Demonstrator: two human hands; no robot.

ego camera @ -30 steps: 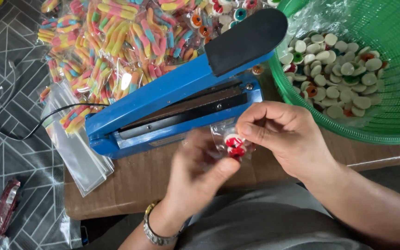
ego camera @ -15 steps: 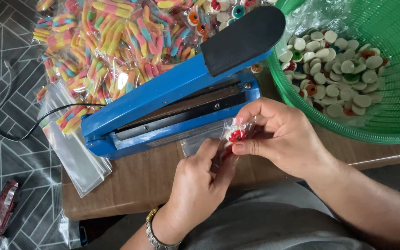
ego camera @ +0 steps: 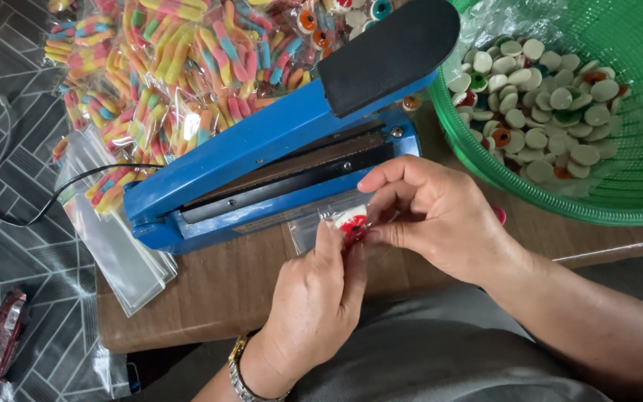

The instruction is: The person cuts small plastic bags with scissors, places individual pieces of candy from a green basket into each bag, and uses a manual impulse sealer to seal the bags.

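1. A small clear plastic bag [ego camera: 334, 221] with a red and white gummy candy [ego camera: 351, 223] inside sits just in front of the blue heat sealer [ego camera: 262, 160], low over the wooden bench [ego camera: 217, 275], between the two hands.
2. The right hand [ego camera: 440, 216] has its grip closed on the bag's right side, thumb and fingertips pinching the plastic around the candy.
3. The left hand [ego camera: 314, 305] comes up from below, its grip also closed on the bag, thumb and forefinger pressing at the candy from the left. A gold-toned watch [ego camera: 241, 368] shows at that wrist.
4. The sealer's arm is raised, its black handle [ego camera: 385, 48] pointing up to the right, and the dark sealing strip lies bare beneath it. A black cord [ego camera: 53, 197] runs off its left end.
5. To the right stands a green mesh basket [ego camera: 530, 193], lined with clear plastic and holding many round gummies [ego camera: 545, 104], mostly pale, some red, green or orange.
6. Behind the sealer is a heap of bagged gummy worms [ego camera: 165, 67] in bright stripes.
7. A stack of empty clear bags [ego camera: 120, 253] lies at the bench's left edge.
8. On the patterned floor [ego camera: 9, 149], lower left, lies a dark red packet [ego camera: 5, 335].
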